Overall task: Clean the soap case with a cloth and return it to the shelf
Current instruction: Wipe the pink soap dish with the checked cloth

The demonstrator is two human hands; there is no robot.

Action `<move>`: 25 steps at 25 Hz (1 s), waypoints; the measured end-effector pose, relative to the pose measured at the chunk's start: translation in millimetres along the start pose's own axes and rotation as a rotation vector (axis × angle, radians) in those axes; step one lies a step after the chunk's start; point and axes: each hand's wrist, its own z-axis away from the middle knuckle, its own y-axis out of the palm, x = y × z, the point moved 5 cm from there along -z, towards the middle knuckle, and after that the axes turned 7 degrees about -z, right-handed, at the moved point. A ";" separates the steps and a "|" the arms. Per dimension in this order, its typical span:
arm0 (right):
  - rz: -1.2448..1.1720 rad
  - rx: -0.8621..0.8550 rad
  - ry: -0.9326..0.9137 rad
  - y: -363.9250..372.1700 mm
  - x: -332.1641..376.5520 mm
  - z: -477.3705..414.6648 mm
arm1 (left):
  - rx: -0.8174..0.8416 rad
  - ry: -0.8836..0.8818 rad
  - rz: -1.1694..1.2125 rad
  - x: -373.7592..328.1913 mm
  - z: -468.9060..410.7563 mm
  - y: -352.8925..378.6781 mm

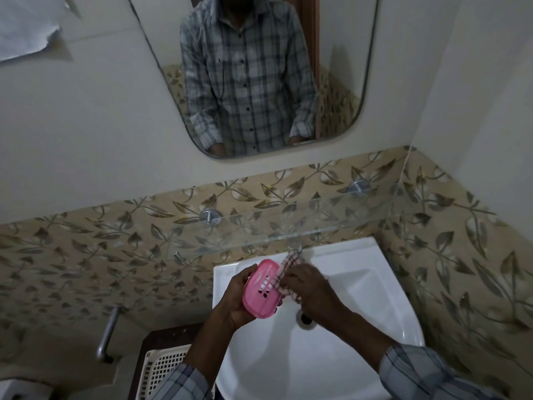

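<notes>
Over the white sink (331, 356): left hand (235, 304) is gripping the pink soap case (261, 290), fingers curled round it; right hand (313, 288) is pinching the checked cloth (284, 277) against it. Risk: wet plastic slipping into the basin. Glass shelf (317, 226) is waiting above.

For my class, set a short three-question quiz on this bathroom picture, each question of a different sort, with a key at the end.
1. Fill the gap: the right hand holds the pale checked cloth against the pink slotted plastic soap case above the white ceramic ____.
2. True or false: the case already rests on the clear glass shelf.
3. Which hand grips the case? A, the left hand; B, the right hand; C, neither.

Key: 1, sink; 2, false, it is held below the shelf; 3, A.
</notes>
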 end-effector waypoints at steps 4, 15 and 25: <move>-0.189 0.087 -0.022 11.9 17.2 11.6 | -0.082 -0.009 0.065 5.4 -1.7 -2.0; -0.255 0.033 0.096 11.3 -0.4 -9.5 | -0.088 0.025 0.022 2.2 -6.4 3.4; -0.215 0.224 -0.093 31.9 25.6 -4.8 | -0.058 0.000 0.133 1.9 -9.2 -4.7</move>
